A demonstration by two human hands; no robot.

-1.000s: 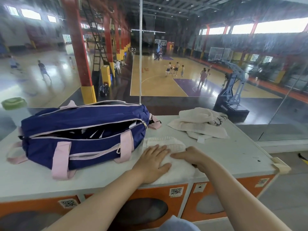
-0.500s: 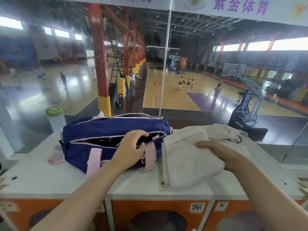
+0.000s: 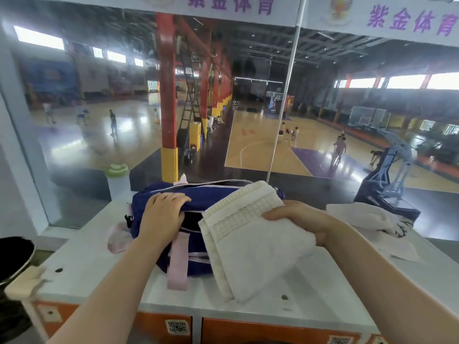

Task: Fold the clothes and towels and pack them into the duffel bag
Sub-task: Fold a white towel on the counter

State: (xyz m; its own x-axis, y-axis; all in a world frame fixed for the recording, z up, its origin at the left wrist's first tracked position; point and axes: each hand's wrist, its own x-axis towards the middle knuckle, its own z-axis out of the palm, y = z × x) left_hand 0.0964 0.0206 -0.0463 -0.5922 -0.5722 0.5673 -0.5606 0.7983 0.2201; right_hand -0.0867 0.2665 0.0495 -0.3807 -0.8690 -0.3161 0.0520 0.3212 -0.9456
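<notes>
A navy duffel bag [image 3: 198, 199] with pink straps lies on the white counter [image 3: 104, 274], its top zip open. My left hand [image 3: 162, 213] grips the near lip of that opening, fingers curled over the fabric. My right hand [image 3: 298, 219] holds a folded white towel [image 3: 250, 244] lifted off the counter, tilted, its upper corner over the bag's right end and covering part of the bag. More pale clothes [image 3: 367, 219] lie in a loose heap at the right of the counter.
A glass wall [image 3: 74, 120] rises just behind the counter, overlooking a basketball hall. A white bottle with a green lid [image 3: 116, 175] stands behind the bag at the left. A dark round object [image 3: 15, 256] sits at the left edge, off the counter.
My right hand has raised the folded towel and carried it left, over the bag's right end. My left hand has gone from the towel to the bag's opening and grips its edge.
</notes>
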